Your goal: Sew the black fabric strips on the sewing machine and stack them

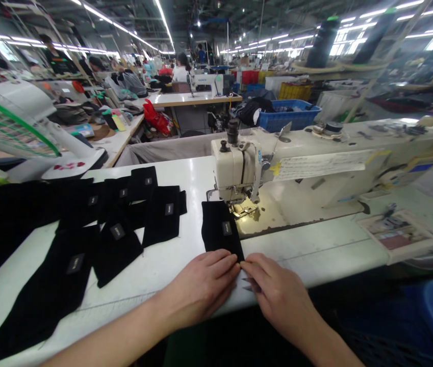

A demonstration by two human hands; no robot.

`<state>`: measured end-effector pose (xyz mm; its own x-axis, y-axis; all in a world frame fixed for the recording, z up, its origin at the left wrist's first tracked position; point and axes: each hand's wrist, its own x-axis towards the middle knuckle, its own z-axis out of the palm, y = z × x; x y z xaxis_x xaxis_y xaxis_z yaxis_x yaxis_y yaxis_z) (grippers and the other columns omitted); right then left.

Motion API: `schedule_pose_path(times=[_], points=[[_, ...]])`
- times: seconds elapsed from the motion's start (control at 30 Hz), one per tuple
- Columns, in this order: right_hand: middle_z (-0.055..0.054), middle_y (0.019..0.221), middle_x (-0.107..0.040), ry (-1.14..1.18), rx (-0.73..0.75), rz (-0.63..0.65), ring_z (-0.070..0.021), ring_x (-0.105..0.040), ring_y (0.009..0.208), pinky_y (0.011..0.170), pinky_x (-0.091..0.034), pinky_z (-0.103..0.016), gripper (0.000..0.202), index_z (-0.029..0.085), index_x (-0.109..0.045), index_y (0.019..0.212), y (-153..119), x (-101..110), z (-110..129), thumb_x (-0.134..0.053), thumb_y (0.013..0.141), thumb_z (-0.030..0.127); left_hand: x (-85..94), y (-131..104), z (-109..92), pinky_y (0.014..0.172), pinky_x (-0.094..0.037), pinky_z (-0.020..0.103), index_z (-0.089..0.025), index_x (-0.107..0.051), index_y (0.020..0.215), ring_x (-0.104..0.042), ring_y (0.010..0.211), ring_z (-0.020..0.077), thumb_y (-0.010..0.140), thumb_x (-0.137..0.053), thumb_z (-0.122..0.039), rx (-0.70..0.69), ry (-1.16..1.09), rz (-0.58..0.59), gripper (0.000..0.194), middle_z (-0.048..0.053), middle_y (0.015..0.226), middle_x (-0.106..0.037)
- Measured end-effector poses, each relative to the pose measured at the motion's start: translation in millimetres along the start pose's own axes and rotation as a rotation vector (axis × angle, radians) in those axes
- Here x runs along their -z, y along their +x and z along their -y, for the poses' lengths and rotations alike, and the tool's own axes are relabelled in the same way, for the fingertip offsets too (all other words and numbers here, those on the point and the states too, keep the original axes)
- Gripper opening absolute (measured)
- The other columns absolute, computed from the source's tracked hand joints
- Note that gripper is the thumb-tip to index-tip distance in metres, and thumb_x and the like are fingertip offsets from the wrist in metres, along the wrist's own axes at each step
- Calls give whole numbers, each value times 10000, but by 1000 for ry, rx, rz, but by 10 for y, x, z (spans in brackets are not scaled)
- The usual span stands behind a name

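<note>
A black fabric piece (220,219) with a small grey label lies flat on the white table, its far edge beside the sewing machine's presser foot (245,210). My left hand (206,280) rests on its near end, fingers pressed together, the fingertips gripping the edge. At the near right corner, my right hand (277,285) pinches the same cloth between thumb and forefinger. Two pointed metal blades, which look like thread snips (250,284), stick out from under the right hand's fingers; their handle is hidden in the palm.
More labelled black pieces (162,214) lie spread across the table's left side. The sewing machine (235,168) stands behind and to the right. A small tray (398,232) sits at the right, a fan (9,122) at the left, a blue basket (288,118) behind.
</note>
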<state>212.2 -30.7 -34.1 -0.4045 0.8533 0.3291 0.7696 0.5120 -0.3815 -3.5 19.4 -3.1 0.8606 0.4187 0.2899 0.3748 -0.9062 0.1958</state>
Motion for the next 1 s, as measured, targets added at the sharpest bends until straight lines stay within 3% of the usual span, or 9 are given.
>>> schedule_pose_path(times=[0.27,0.4,0.63,1.0], points=[[-92,1178,-669,-23,-78,98,-215,-668,982,766,-556,-299,442,178,-653,1197,182,26,-38,-497,820,9,-38,57,157,886,-612,397,-106,-633,1169,-635,1084,267,1010,-463,-207,-19,44,-23,254,142,1074,-681],[-89,1169,-671,-32,-82,88,-227,-671,970,752,-558,-315,376,181,-667,1192,257,10,-70,-519,873,48,-33,85,236,895,-610,401,-113,-632,1180,-634,1088,262,1012,-468,-212,-23,56,-33,255,141,1082,-680],[-73,1184,-665,-47,-102,96,-213,-672,966,733,-542,-292,374,193,-682,1176,405,6,-106,-561,859,36,-10,139,375,912,-604,401,-108,-636,1176,-633,1083,256,1012,-473,-207,-32,52,-32,252,145,1109,-677],[-39,1035,-669,-151,-152,146,-182,-662,869,639,-451,-251,291,228,-689,1192,608,-1,-160,-564,946,136,-8,192,606,938,-594,397,-101,-651,1188,-621,1102,255,1010,-484,-203,-37,61,-26,265,144,1157,-677]])
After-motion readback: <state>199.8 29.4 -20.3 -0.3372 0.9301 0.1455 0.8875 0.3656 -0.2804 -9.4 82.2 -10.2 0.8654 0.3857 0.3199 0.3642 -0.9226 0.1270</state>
